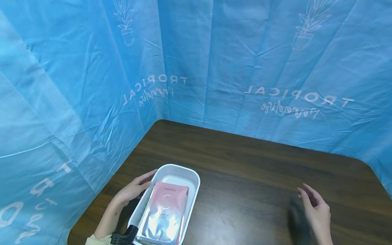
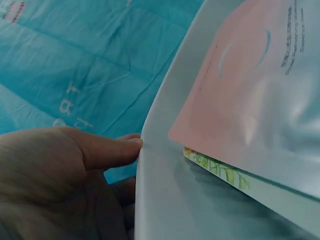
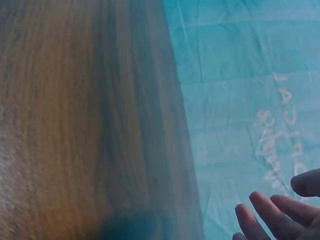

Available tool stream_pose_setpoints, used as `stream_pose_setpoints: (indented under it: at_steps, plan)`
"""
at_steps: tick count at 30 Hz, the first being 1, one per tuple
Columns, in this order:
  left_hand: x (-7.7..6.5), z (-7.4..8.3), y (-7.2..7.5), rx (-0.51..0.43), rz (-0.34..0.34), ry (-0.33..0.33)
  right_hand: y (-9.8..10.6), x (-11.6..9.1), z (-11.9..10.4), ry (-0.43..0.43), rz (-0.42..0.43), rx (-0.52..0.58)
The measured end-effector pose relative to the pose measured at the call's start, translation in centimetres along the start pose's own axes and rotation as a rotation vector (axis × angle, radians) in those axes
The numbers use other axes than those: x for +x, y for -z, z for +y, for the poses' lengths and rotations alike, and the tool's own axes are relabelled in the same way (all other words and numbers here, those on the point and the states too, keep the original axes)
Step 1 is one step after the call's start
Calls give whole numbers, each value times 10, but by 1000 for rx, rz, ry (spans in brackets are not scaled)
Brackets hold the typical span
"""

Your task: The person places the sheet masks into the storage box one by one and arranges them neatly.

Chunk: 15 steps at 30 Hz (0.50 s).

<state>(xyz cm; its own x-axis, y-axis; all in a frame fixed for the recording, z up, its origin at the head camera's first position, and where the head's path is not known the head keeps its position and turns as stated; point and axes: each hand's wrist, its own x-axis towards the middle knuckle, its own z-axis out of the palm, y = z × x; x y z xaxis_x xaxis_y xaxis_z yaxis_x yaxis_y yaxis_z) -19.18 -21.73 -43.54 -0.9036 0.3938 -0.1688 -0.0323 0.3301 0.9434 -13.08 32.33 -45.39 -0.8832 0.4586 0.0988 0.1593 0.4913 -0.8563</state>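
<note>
A white, round-cornered tray (image 1: 193, 180) is at the near left of the table in the head view. Inside lie flat pouches; the top one is a shiny pink and silver pouch (image 1: 165, 207), and the left wrist view shows a leaf-patterned packet (image 2: 217, 169) beneath it. My left hand (image 1: 134, 190) is at the tray's left side, its thumb tip touching the outer edge. Its other fingers are partly hidden below the rim. Over at the right, my right hand (image 1: 316, 209) hovers above the table with relaxed, slightly bent fingers and holds nothing.
The dark wooden table (image 1: 245, 177) has rounded far corners. Blue printed cloth (image 1: 229, 68) hangs along its left and far edges. A black strap (image 1: 124, 235) on the left wrist overlaps the tray's near left corner in the head view.
</note>
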Motion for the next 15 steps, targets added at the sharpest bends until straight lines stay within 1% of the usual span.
stream_pose_setpoints:
  at_steps: [4, 6, 11, 15]
  plan:
    - [16, 3, -2, 18, -51, -52, 4, -1, -8, 4, -5, -20]
    - [24, 5, -5, 42, -56, -66, 6, -1, -14, 19, -11, -44]
    - [48, 13, -14, 132, -59, -67, 5, 0, -22, 58, -15, -88]
    - [66, 22, -21, 235, -94, -56, 5, 0, -25, 69, -19, -98]
